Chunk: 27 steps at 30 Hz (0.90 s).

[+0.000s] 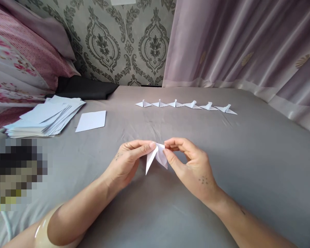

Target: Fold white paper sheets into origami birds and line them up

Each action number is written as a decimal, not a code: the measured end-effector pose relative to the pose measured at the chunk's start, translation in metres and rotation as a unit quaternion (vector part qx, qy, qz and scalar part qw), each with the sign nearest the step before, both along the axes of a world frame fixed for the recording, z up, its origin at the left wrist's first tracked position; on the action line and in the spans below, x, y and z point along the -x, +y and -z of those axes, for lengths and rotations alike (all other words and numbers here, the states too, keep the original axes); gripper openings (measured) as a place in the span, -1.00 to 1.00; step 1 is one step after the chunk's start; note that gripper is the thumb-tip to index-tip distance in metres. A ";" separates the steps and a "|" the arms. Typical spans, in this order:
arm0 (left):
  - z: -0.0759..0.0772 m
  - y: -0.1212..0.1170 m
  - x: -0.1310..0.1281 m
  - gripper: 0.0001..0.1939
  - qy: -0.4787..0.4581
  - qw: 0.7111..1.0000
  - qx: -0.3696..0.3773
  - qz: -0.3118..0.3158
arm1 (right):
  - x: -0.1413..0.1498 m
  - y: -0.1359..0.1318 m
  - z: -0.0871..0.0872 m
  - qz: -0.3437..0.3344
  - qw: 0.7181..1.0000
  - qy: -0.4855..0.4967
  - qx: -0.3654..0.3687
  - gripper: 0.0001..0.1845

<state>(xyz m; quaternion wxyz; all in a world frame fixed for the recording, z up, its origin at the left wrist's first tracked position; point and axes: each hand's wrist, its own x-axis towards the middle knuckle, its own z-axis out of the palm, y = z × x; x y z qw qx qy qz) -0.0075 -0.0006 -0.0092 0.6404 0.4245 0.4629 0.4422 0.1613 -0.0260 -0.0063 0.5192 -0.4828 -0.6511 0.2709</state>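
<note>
here, folded paper (pixel 161 156): directly between your two hands, in front of you, a touch left of your view's midline at its narrow flap; both hands reach it.
long axis: the narrow flap (pixel 150 161) runs from your left thumb back toward you, tip slightly to your left; the broader flap (pixel 161 160) slants toward you and rightward, so the two spread apart below a joined top edge.
left hand (pixel 127 156): pinching the top-left of the paper, thumb on the near face, fingers behind; the paper lies to its right.
right hand (pixel 192 167): thumb and forefinger appear to pinch the top-right edge lightly; the paper lies to its left.
nearer hand: neither, both touch; your left thumb overlaps more of it.
height: looks held above the grey cover (pixel 248 165); exact clearance, you can't tell.
beyond: a row of six folded figures (pixel 176 104), farther off and mostly rightward.
off left: a square sheet (pixel 91 121), beside the paper stack (pixel 43 119).
</note>
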 end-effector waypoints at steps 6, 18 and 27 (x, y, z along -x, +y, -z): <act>-0.003 -0.002 -0.003 -0.92 0.024 0.999 -0.037 0.009 | 0.004 -0.001 -0.001 0.011 0.999 -0.035 0.017 -0.95; -0.002 -0.016 -0.012 -0.95 0.100 0.976 -0.178 -0.081 | 0.007 -0.009 0.002 -0.012 0.999 -0.031 -0.030 -0.86; -0.001 -0.016 -0.010 -0.90 0.109 0.941 -0.319 -0.037 | 0.008 -0.006 0.000 -0.010 0.996 -0.015 -0.090 -0.92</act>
